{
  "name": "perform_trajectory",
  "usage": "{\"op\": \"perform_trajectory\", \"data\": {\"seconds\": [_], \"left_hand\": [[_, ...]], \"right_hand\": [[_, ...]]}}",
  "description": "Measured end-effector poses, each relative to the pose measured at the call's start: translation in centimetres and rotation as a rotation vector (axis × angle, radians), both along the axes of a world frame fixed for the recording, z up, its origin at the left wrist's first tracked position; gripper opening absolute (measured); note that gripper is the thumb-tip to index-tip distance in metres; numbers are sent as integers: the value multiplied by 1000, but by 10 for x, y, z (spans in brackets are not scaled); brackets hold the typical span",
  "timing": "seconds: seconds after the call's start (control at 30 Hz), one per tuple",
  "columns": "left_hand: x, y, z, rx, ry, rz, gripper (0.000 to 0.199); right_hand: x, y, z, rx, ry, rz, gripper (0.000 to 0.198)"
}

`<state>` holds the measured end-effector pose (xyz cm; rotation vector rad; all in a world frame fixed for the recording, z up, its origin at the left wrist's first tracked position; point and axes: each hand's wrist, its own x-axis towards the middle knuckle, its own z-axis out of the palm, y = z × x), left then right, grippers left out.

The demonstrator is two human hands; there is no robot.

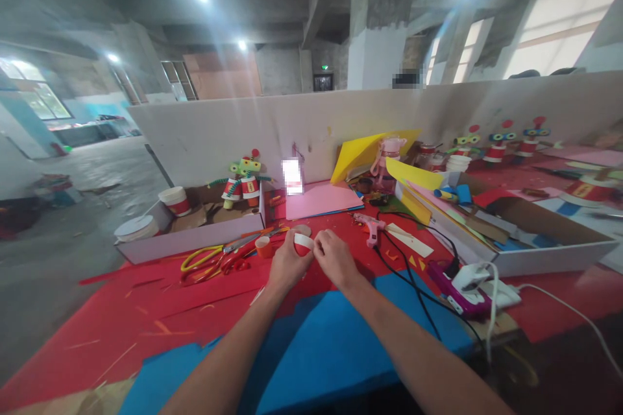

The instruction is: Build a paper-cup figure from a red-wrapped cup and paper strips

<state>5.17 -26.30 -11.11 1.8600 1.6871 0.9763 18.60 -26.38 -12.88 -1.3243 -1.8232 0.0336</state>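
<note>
Held between thumb and fingers of my left hand (291,261) is a small red-and-white paper cup (304,243), partly covered by the hand. My right hand (335,258) is closed in a pinch at the cup's right edge; its fingertips hide what exactly they grip there. Just left of my hands stands a small orange cup-like piece (263,247). Beside that lie yellow-and-red-handled scissors (204,260) and a curled red strip (238,265). A pink hot glue gun (372,227) rests to the right of my hands.
White boxes stand left (195,237) and right (535,260); the left one holds cup-robot figures (250,189). Black cords run past a purple power strip (460,292). Blue sheets (331,337) cover the near edge, and a white partition (233,123) rises behind.
</note>
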Motion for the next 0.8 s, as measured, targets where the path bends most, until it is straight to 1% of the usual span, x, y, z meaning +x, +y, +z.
{"op": "perform_trajectory", "data": {"seconds": [0.07,0.13,0.2,0.27,0.33,0.4,0.43,0.5,0.57,0.7,0.73,0.8], "left_hand": [[4,0,-2,8,-99,2,39],[8,-1,-3,1,-251,-8,41],[11,-3,-4,-28,-424,-26,45],[12,-4,-4,-82,-600,-70,51],[10,-4,-3,-146,-745,-118,55],[6,-2,-2,-175,-809,-149,55],[4,-1,-1,-167,-799,-151,54],[0,3,-2,-123,-718,-140,55],[-3,6,-2,-67,-601,-127,58],[-6,6,0,110,-267,-117,65],[-6,4,1,157,-173,-121,63],[-5,0,4,213,-17,-139,55]], "right_hand": [[-2,1,-1,23,65,-37,16],[-1,4,-2,23,207,-42,15],[6,11,-3,-54,421,-20,12],[17,19,-5,-194,694,39,10],[28,28,-7,-294,952,122,18],[36,33,-10,-318,1080,196,27],[39,35,-12,-314,1098,224,30],[40,36,-15,-309,1062,256,32],[40,35,-16,-307,934,251,31],[36,27,-10,-200,633,205,24],[34,23,-7,-185,598,221,25],[29,15,0,-202,557,295,26]]}}
